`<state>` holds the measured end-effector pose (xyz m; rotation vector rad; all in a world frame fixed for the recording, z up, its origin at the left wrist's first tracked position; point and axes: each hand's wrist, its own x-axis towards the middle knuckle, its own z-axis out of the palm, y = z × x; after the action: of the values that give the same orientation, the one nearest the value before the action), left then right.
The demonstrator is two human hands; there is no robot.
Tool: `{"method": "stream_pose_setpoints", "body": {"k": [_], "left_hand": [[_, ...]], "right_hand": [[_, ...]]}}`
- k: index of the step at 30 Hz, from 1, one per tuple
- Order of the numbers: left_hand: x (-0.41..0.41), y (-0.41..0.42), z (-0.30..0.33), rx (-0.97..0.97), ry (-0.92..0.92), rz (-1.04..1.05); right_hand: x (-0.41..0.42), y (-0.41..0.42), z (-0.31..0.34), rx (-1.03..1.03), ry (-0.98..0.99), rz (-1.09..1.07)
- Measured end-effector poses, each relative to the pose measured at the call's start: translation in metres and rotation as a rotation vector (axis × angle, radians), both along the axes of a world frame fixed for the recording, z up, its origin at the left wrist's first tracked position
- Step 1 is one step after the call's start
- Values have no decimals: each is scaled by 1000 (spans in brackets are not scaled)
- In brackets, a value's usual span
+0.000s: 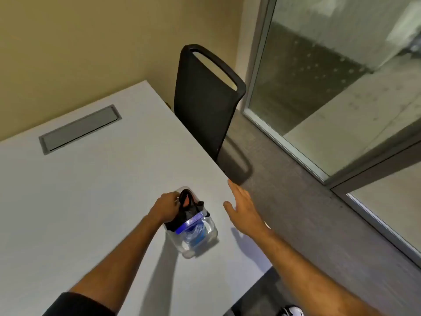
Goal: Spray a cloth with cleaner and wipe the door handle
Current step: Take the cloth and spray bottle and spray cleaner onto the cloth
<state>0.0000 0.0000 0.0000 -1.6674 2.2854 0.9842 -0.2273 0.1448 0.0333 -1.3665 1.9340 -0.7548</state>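
Observation:
A clear plastic container [193, 244] stands on the white table [95, 197] near its right edge. Inside it I see a bottle with a blue label [196, 232], a blue band near the top, and a black item [188, 206] sticking out above the rim. My left hand [165, 207] is closed around that black item at the container's top left. My right hand [242, 209] hovers open to the right of the container, fingers spread over the table's edge, holding nothing. No cloth or door handle shows clearly.
A black chair [205, 103] is pushed against the table's right side. A grey cable hatch [79, 130] is set into the tabletop at the back left. Grey carpet [307, 213] and a glass wall with a metal frame [284, 144] lie to the right.

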Motion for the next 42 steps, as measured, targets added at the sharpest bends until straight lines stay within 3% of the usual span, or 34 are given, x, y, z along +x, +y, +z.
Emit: {"method": "stream_pose_setpoints", "body": {"k": [5, 12, 20, 26, 32, 42], "left_hand": [[6, 2, -33, 80, -148, -105], [4, -1, -62, 92, -135, -80], [-7, -5, -79, 78, -162, -44], [-6, -2, -76, 72, -129, -12], [-9, -1, -58, 73, -81, 21], [-8, 21, 24, -10, 157, 261]], "right_hand": [[41, 7, -23, 193, -142, 158], [79, 11, -23, 273, -369, 94], [112, -2, -36, 277, -369, -6], [122, -8, -41, 167, -427, -166], [108, -7, -30, 76, -412, -116], [62, 2, 54, -282, -618, -135]]}}
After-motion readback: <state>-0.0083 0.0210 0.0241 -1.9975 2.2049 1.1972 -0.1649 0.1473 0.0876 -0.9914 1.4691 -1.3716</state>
